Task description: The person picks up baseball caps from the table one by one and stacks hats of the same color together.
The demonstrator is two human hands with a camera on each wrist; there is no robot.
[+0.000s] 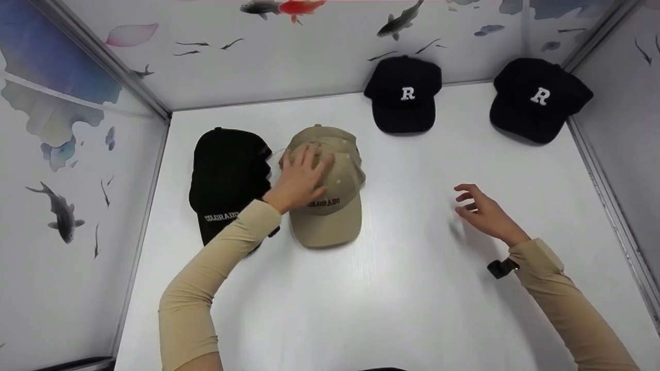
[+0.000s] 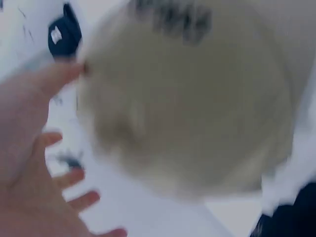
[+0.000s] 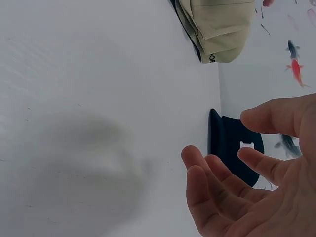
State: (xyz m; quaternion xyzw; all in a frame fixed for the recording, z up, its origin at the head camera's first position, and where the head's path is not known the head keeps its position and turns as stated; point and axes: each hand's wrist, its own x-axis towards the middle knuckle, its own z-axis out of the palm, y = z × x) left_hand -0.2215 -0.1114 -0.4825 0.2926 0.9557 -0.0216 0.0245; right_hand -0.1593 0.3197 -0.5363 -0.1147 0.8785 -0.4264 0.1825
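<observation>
The white worktop [image 1: 412, 288] carries all the caps, and printed panels [image 1: 278, 72] enclose it at the back and both sides. The beige caps [image 1: 343, 180], at least two, lie overlapped left of centre, brim toward the person. The black headwear [image 1: 227, 175] lies just beside them on the left; whether it is one cap or several cannot be told. Two dark caps stand near the back panel: a centre cap [image 1: 405, 113] and a right cap [image 1: 539, 113], well apart.

The left hand [image 1: 304, 178] is over the beige crowns, its fingers spread and gripping nothing; firm contact cannot be confirmed. The right hand [image 1: 484, 214] is above the worktop, fingers loosely bent and holding nothing.

The step in hand appears to be setting the beige caps in line. The next move probably calls for light pressure on the upper crown, keeping the COLORADO lettering [image 1: 325, 202] facing forward, then a clear lift of the left fingers.
</observation>
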